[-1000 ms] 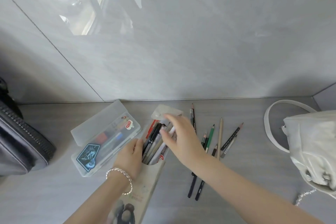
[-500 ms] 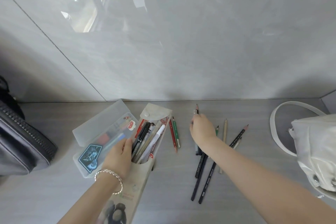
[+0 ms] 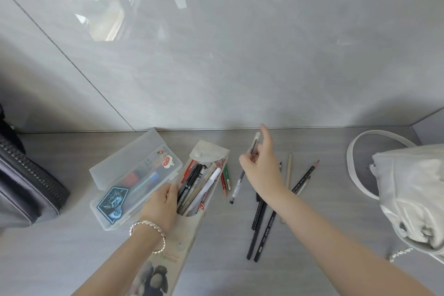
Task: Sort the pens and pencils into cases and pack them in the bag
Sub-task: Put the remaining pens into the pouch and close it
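Observation:
My left hand (image 3: 161,206) holds the beige pouch case (image 3: 185,240) at its open mouth, where several pens (image 3: 197,187) stick out. My right hand (image 3: 260,170) is lifted above the table and pinches a clear pen (image 3: 254,145) with a dark grip. Another clear pen (image 3: 236,187) lies just left of that hand. A red and a green pencil (image 3: 225,179) lie beside the pouch. Black and wooden pencils (image 3: 266,223) are spread under my right forearm. A clear plastic case (image 3: 134,180) stands open at the left. The white bag (image 3: 413,190) is at the right.
A dark zipped bag (image 3: 26,190) lies at the far left edge. The grey wall meets the table just behind the cases. The white bag's strap (image 3: 353,163) loops onto the table near the pencils.
My right hand left the pouch, moved right to the loose pens and lifted one clear pen off the table. The left hand stayed on the pouch.

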The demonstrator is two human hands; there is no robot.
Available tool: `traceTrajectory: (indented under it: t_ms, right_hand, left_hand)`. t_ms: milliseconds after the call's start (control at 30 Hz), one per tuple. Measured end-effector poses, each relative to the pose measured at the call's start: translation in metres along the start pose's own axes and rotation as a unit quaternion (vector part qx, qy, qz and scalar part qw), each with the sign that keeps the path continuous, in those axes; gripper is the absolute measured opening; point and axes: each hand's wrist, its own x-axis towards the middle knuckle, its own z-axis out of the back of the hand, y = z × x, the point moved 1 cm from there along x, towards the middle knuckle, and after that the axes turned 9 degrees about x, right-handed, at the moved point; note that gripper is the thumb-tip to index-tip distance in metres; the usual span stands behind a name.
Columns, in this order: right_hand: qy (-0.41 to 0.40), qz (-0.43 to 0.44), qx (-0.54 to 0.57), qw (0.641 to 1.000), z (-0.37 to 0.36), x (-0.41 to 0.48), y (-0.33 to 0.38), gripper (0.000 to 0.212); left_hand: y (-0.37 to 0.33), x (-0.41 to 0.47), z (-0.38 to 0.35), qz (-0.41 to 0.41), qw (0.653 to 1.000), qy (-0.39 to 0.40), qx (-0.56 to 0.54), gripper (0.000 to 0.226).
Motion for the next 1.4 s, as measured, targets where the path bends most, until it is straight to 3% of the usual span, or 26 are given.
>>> traceTrajectory:
  t_ms: [100, 333, 533, 800, 933, 1000, 1133, 1300, 1400]
  right_hand:
    - [0.004, 0.022, 0.061, 0.998, 0.001, -0.023, 0.01, 0.07]
    - [-0.013, -0.02, 0.093, 0.995, -0.005, -0.052, 0.002, 0.066]
    - [-0.093, -0.012, 0.231, 0.968, 0.001, -0.054, 0.011, 0.051]
    - [0.051, 0.031, -0.027, 0.998, -0.008, -0.077, 0.003, 0.05]
    - [0.037, 0.089, -0.23, 0.968, 0.003, -0.081, -0.004, 0.05]
    - [0.005, 0.138, -0.278, 0.951, 0.006, -0.084, -0.004, 0.045]
    - [0.013, 0.189, -0.258, 0.947, 0.018, -0.085, 0.0, 0.023]
    - [0.018, 0.091, -0.12, 0.988, 0.046, -0.07, 0.018, 0.041]
    - [0.037, 0.061, -0.069, 0.995, 0.058, -0.059, 0.028, 0.043]
  left_hand:
    - [-0.007, -0.007, -0.007, -0.015, 1.0, 0.011, 0.0, 0.039]
    - [-0.006, -0.022, -0.013, -0.037, 0.998, 0.035, 0.031, 0.041]
    - [-0.006, -0.027, -0.01, -0.029, 0.999, 0.027, -0.003, 0.039]
    - [-0.017, -0.038, -0.013, -0.052, 0.998, 0.02, 0.007, 0.039]
    - [-0.022, -0.041, -0.018, -0.048, 0.997, 0.039, 0.034, 0.037]
    - [-0.026, -0.042, -0.02, -0.051, 0.997, 0.045, 0.037, 0.038]
    - [-0.036, -0.043, -0.021, -0.07, 0.996, 0.045, 0.027, 0.04]
    - [-0.043, -0.051, -0.012, -0.12, 0.992, 0.038, 0.032, 0.041]
    - [-0.045, -0.054, -0.004, -0.129, 0.99, 0.034, 0.042, 0.038]
